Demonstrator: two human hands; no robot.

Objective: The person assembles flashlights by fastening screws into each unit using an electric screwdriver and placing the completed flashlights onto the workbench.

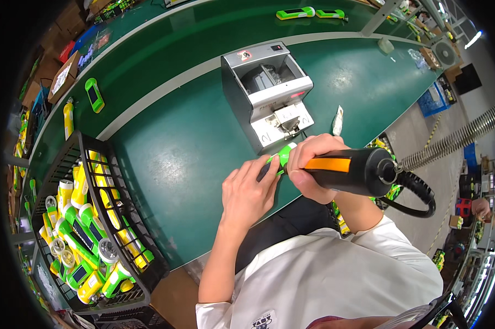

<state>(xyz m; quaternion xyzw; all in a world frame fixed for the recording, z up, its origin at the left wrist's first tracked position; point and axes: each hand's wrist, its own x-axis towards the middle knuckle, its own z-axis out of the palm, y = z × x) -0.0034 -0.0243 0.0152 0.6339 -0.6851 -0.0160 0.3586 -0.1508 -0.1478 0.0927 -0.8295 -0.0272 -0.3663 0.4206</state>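
My right hand (316, 164) is wrapped around a black electric screwdriver (362, 172) with an orange lever, a coiled spring and a cable at its rear end. Its front end points left, toward a green flashlight (283, 156). My left hand (249, 189) is closed on that flashlight, pressing it near the table's front edge; my fingers hide much of it. Whether the screwdriver's tip touches the flashlight is hidden by my right hand. Just beyond both hands stands a grey screw feeder (266, 90) with a white-labelled front.
A black crate (143, 299) full of yellow and green flashlights stands at the left. A small clear packet (338, 120) lies right of the feeder. Across the green table (176, 126), beyond a pale rail, more flashlights (295, 13) lie on a green strip. A steel spring (461, 134) hangs at the right.
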